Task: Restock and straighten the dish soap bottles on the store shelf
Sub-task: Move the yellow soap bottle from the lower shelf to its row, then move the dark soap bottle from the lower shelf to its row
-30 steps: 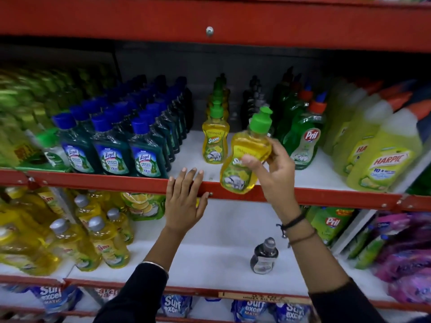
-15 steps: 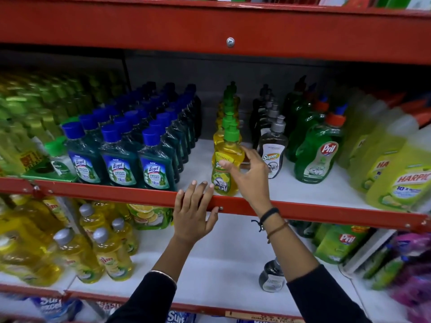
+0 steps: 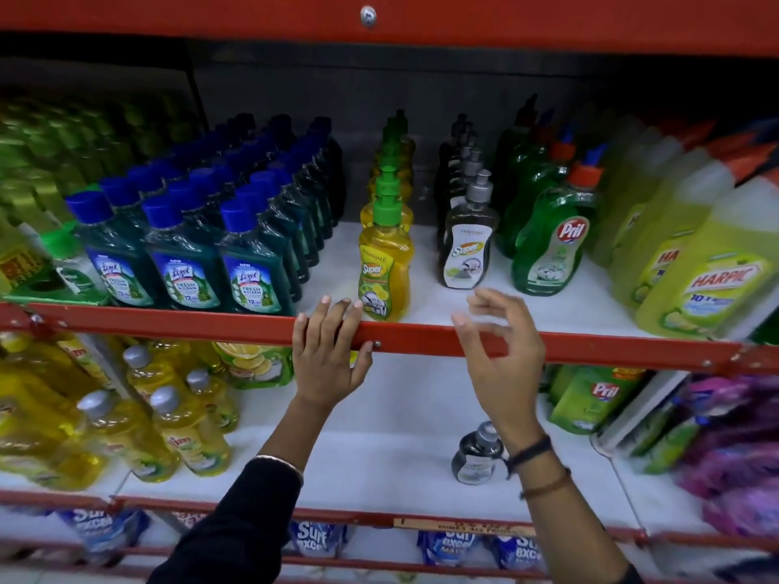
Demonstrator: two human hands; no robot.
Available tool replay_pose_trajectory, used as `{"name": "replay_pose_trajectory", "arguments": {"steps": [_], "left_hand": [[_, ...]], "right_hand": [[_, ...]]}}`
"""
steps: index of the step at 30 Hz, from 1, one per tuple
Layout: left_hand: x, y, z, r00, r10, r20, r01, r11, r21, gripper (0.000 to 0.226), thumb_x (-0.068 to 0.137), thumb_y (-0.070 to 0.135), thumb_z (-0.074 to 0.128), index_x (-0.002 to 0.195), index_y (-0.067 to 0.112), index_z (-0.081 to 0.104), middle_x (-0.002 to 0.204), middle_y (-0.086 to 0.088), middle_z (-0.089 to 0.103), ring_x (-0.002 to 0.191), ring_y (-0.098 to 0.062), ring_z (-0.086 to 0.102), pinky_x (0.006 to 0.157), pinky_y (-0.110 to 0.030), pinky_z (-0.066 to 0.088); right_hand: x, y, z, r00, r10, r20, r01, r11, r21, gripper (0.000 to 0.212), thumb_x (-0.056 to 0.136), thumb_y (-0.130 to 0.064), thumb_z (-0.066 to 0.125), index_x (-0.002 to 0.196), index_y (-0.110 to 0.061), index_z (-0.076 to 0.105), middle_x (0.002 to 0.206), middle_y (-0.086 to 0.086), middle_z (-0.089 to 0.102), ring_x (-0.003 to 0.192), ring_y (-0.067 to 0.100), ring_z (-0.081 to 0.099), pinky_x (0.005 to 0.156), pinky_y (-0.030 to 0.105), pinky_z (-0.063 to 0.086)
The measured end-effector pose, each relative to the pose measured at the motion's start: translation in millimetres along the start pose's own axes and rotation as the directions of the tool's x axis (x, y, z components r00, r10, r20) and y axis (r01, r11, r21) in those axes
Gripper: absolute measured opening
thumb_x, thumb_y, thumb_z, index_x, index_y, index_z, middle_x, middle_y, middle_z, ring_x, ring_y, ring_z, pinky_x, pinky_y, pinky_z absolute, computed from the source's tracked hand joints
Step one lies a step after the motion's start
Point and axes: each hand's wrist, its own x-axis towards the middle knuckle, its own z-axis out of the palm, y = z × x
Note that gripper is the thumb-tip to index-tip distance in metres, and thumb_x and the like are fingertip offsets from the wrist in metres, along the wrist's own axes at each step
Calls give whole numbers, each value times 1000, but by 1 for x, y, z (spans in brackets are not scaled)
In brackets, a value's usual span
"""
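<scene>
Head view: left hand (image 3: pixel 329 360) rests, fingers spread, on red shelf rail (image 3: pixel 168 324); right hand (image 3: pixel 503 364) hovers empty, fingers loosely curled, beside one yellow soap bottle (image 3: pixel 384 267) fronting its row.

Black sleeves (image 3: pixel 236 524) on both arms — dark bands (image 3: pixel 532 451) circle the right wrist.

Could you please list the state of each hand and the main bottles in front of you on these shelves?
Left hand: flat on the red shelf rail, holding nothing.
Right hand: open, fingers curled, empty, clear of the bottles.
Yellow soap bottle: upright at the shelf front, released.
Grey soap bottle: upright, label forward.
Small dark bottle: alone on the lower shelf, upright.
</scene>
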Motion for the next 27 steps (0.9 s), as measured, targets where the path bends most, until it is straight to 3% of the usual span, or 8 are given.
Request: {"name": "replay_pose_trajectory", "arguments": {"steps": [2,6,10,12,15,20,23,27], "left_hand": [[-1,1,1,1000,-5,-13,5,1000,-8,50,93,43,38,134,15,44,130,-4,48,130,-26,39,116,-41,14],[0,1,3,999,-18,-27,18,1000,-10,49,92,43,37,133,16,42,130,-4,47,131,-26,34,117,-39,12],[-1,2,5,999,-29,-39,29,1000,3,49,91,43,37,131,15,45,129,-5,47,131,-26,34,118,-38,9],[-1,2,5,999,-27,-36,28,1000,6,49,92,43,36,132,15,43,129,-5,46,132,-25,33,118,-38,9],[-1,1,3,1000,-22,-22,22,1000,7,49,93,43,35,133,15,42,130,-6,45,133,-26,32,118,-38,8],[-1,3,-1,999,-34,8,34,999,-5,49,93,42,36,133,13,42,133,-6,43,136,-27,29,119,-39,6],[0,3,-1,999,-37,21,37,999,2,49,93,42,36,134,14,41,133,-5,42,136,-26,28,119,-39,6],[-1,3,-2,999,-39,37,39,999,7,50,93,42,36,133,14,42,133,-6,42,135,-27,29,119,-39,7]], "right_hand": [[-25,21,-22,997,65,49,-64,998,-12,26,84,-30,64,107,-17,61,101,-4,63,94,11,63,78,28,54],[-72,88,-59,937,254,240,-202,954,-222,30,84,-36,62,112,-27,56,109,-13,54,103,3,55,88,33,50],[-109,149,-82,752,541,376,-408,830,-380,57,82,-22,70,132,-24,42,134,3,45,124,21,45,103,44,41],[-119,164,-83,658,607,446,-453,792,-409,68,80,-18,72,138,-18,36,142,7,41,131,25,40,108,42,36],[-124,174,-78,598,620,507,-481,784,-392,66,81,-7,69,137,-16,37,140,10,48,129,23,45,103,26,35],[-116,174,-74,612,602,513,-478,798,-367,56,75,9,66,118,-20,45,118,7,56,115,28,54,81,-3,34],[-113,165,-73,643,571,511,-441,821,-362,53,71,8,72,107,-22,48,108,6,58,104,27,56,76,-3,35],[-99,139,-70,658,550,515,-460,835,-303,57,66,-1,78,108,-28,50,108,4,63,97,23,60,73,6,42]]}}
